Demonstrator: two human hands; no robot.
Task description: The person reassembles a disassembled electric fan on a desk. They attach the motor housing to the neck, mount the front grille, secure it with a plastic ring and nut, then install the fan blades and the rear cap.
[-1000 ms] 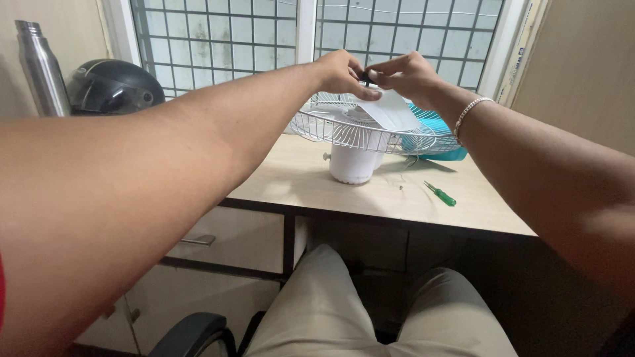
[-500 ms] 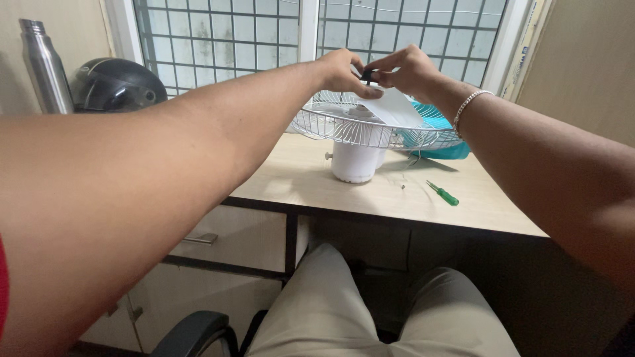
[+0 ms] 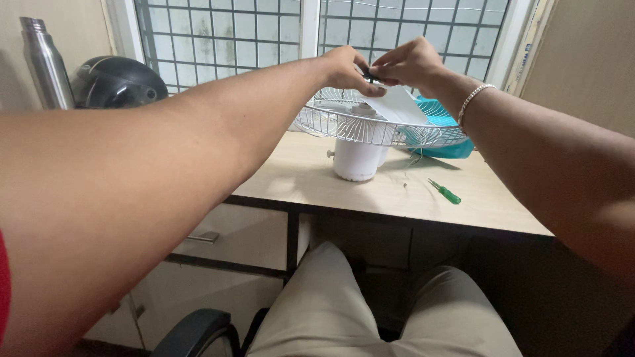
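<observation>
A white table fan lies face up on the desk, its motor housing [image 3: 357, 160] standing on the wood and its wire guard [image 3: 344, 125] spread flat above it. A white fan blade [image 3: 397, 106] sits inside the guard. My left hand [image 3: 344, 68] and my right hand [image 3: 407, 63] meet over the hub, both pinching a small black part [image 3: 372, 77] at the centre. A bracelet circles my right wrist.
A green screwdriver [image 3: 444, 192] and a tiny screw lie on the wooden desk [image 3: 297, 178] right of the fan. A teal object [image 3: 443, 149] sits behind the guard. A steel bottle [image 3: 46, 63] and a black helmet [image 3: 116, 82] stand far left. Drawers below.
Both hands have risen slightly above the hub, still pinching the small black part. The fan has not moved on the desk.
</observation>
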